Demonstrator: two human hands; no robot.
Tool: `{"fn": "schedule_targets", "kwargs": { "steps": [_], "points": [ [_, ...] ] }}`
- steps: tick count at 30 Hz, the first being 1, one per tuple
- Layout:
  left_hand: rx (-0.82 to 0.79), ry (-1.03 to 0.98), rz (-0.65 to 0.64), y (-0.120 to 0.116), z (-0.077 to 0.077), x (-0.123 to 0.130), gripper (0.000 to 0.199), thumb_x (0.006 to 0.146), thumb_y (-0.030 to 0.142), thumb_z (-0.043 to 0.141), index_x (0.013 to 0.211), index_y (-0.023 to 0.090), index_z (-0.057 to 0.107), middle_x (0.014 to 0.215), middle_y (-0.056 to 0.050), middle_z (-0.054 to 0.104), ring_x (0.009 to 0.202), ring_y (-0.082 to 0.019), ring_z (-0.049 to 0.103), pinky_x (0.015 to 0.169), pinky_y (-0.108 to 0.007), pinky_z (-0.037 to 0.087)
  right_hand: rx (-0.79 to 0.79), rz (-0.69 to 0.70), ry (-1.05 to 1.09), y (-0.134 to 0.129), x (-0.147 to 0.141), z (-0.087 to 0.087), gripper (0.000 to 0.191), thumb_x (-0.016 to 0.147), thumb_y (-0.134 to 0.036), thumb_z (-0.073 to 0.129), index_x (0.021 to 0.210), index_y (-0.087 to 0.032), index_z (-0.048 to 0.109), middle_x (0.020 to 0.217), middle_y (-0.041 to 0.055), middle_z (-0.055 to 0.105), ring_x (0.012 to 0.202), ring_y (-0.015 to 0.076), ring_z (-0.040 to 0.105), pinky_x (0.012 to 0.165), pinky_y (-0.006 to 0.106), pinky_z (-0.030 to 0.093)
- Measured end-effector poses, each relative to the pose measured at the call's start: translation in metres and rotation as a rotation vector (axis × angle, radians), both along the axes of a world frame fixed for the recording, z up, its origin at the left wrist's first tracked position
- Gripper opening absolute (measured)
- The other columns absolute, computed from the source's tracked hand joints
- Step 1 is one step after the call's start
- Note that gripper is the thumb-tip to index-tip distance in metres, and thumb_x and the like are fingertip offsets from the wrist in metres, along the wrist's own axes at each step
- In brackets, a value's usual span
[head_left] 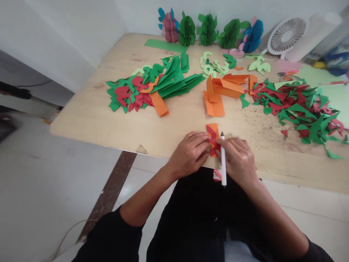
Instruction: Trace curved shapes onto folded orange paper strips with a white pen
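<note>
An orange paper strip (216, 128) lies at the table's front edge, with a red paper cutout (212, 133) on top of it. My left hand (189, 152) presses the left side of both papers with its fingers bent together. From the right, my right hand (237, 157) holds a white marker (223, 160) between thumb and fingers, its dark tip pointing away from me. The thumb of that hand also touches the papers. Part of the cutout is hidden under my fingers. Folded orange paper pieces (215, 103) lie just beyond.
Green folded strips (177, 82) and red cutouts (121, 94) are heaped at the left. Red and green scraps (302, 109) pile up at the right. Several honeycomb paper figures (207, 31) stand along the wall beside a white fan (287, 36). Light green cutouts (208, 69) lie mid-table.
</note>
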State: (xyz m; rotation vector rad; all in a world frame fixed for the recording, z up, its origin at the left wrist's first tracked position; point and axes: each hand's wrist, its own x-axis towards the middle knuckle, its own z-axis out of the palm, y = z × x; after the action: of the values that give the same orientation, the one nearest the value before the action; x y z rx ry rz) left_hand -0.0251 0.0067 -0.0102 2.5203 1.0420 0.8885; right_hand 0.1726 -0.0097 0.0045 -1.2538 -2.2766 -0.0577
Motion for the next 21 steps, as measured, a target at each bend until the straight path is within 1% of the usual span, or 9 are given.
{"fn": "schedule_targets", "kwargs": {
  "steps": [6,14,21],
  "points": [
    [0.001,-0.007,0.008,-0.0006,-0.0002,0.0008,0.020,0.093,0.018,0.049,0.103,0.015,0.066,0.121,-0.013,0.067,0.121,-0.025,0.059,0.105,-0.047,0.047,0.019,-0.018,-0.050,-0.0001,-0.0021,0.0021,0.021,0.092,-0.013,0.052,0.106,-0.017,0.066,0.082,0.0052,0.070,0.080,0.0198,0.060,0.074,0.032,0.038],
    [0.043,-0.004,0.016,-0.0001,-0.0008,0.0018,0.019,0.093,0.019,0.051,0.100,0.012,0.067,0.118,-0.014,0.068,0.117,-0.025,0.060,0.105,-0.045,0.047,0.025,-0.017,-0.060,-0.0007,-0.0025,0.0020,0.019,0.092,-0.014,0.053,0.107,-0.016,0.066,0.083,0.0052,0.070,0.080,0.0203,0.059,0.073,0.032,0.037],
    [0.023,-0.003,0.024,-0.0010,-0.0001,0.0019,0.020,0.093,0.019,0.049,0.101,0.014,0.067,0.119,-0.013,0.067,0.119,-0.025,0.059,0.105,-0.045,0.047,0.026,-0.019,-0.074,-0.0006,-0.0022,0.0022,0.019,0.093,-0.014,0.051,0.106,-0.016,0.066,0.082,0.0057,0.068,0.080,0.0209,0.057,0.073,0.033,0.038]
  ]
}}
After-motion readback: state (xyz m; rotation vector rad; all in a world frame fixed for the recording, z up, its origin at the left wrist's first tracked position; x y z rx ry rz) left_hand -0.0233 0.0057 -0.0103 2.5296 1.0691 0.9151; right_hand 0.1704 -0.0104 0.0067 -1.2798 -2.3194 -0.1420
